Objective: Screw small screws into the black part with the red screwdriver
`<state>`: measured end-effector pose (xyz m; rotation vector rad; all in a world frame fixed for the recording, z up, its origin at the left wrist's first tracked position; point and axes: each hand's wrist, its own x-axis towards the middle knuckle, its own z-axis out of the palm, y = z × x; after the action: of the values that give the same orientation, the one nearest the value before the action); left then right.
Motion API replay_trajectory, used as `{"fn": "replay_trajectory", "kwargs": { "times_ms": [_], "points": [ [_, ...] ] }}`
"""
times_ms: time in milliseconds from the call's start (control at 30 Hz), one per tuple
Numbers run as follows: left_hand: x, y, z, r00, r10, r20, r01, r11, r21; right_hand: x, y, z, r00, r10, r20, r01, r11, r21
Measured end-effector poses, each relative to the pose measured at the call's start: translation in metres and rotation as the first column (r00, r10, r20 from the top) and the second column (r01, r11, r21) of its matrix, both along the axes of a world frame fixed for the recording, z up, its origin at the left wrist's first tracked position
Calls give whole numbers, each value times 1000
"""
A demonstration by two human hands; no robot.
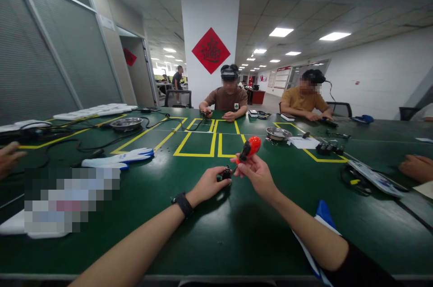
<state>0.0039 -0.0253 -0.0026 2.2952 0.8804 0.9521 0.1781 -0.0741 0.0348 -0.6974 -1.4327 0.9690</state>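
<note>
My left hand [208, 185] is closed around a small black part [226, 172] and holds it just above the green table [209, 228]. My right hand [256, 175] grips a screwdriver with a red and black handle [249, 148]; its tip points down at the black part. The two hands nearly touch in the middle of the table, in front of yellow taped rectangles [199, 143]. A black watch [183, 204] sits on my left wrist.
White and blue gloves [118, 159] lie to the left, another pair [321, 219] under my right forearm. Metal bowls [278, 133] [126, 123], cables and small black parts [329, 148] lie about. Two people sit across the table; other hands [416, 167] [8, 157] reach in from both sides.
</note>
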Motion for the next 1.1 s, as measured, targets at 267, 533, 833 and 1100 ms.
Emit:
{"fn": "replay_trajectory", "kwargs": {
  "times_ms": [267, 533, 833, 1100],
  "points": [
    [0, 1, -2, 1000, 4, 3, -4, 1000, -7, 0, 2, 1, 998, 23, -59, -18, 997, 80],
    [1, -1, -2, 1000, -14, 23, 14, 1000, -21, 1, 2, -4, 994, 0, -114, 4, 1000, 30],
    [0, 0, -1, 1000, -2, 1, 3, 1000, -23, 4, 7, -4, 985, -15, -173, 13, 1000, -15],
    [1, -3, 1, 1000, -6, 17, 6, 1000, -28, 5, 3, 1, 993, -1, -121, 3, 1000, 11]
  ]
}}
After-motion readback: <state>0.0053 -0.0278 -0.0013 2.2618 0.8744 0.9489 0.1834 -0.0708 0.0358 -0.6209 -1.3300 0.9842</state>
